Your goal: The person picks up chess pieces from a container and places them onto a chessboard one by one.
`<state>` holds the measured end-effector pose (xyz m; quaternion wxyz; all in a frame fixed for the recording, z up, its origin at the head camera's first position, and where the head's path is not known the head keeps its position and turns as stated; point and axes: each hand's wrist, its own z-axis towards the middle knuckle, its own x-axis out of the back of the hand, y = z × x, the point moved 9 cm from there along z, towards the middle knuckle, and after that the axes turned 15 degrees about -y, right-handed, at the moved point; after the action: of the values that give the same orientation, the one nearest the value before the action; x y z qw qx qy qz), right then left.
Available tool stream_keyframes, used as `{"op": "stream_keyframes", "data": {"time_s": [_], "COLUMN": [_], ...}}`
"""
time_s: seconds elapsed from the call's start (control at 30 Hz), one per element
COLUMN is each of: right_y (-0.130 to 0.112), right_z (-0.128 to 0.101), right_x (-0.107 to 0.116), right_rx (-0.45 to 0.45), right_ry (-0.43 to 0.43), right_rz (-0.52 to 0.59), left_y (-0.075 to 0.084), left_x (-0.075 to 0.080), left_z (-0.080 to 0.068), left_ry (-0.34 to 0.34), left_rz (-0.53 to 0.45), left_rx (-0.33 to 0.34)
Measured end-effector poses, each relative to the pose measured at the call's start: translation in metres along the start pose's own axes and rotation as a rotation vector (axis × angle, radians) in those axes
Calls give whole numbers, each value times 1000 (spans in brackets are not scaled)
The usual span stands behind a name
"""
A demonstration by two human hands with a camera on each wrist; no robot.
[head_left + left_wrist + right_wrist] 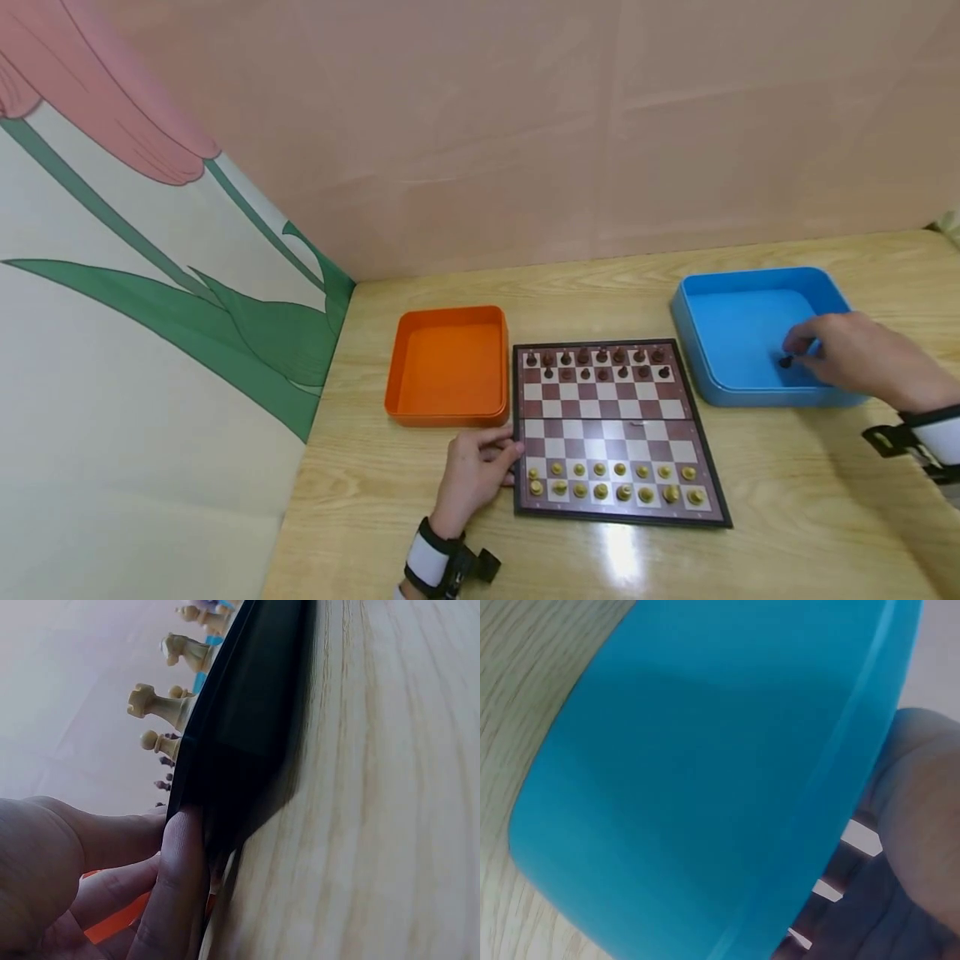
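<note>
Right hand (862,358) grip on dark chess piece (785,362) (inside blue tray (697,333)).

We cannot tell which chessman the small dark piece (785,362) at the right hand's (862,360) fingertips is, and the fingers hide whether it is pinched or only touched. In the right wrist view the blue tray's (705,787) wall covers the fingertips and the piece altogether. Beside the left hand's (90,885) fingers, the chessboard (247,727) shows only its blurred dark edge, cut off at the top.
</note>
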<state>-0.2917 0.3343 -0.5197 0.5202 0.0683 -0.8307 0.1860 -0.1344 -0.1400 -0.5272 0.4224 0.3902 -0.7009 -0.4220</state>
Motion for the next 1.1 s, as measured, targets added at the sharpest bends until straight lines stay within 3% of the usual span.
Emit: {"op": "stream_keyframes", "data": {"time_s": [0.27,0.6,0.73,0.93,1.1], "right_y": [-5,-23,-47,-104,-150], "right_z": [3,-1,-9,-22,-23], "right_x": [-2,16,32,59,69], "right_rx": [32,44,94,218,281], "right_ry": [12,60,126,274,299], "right_rz": [8,4,4,10,13], "left_y": [2,1,1,-1,-1], "left_x": [0,-1,-1,0,-1], "left_z": [0,1,1,1,2], "left_ry": [-3,-12,-14,-11,-12], "left_rz": [9,3,9,17,15], "left_rx": [-8,-10,-10,5,6]}}
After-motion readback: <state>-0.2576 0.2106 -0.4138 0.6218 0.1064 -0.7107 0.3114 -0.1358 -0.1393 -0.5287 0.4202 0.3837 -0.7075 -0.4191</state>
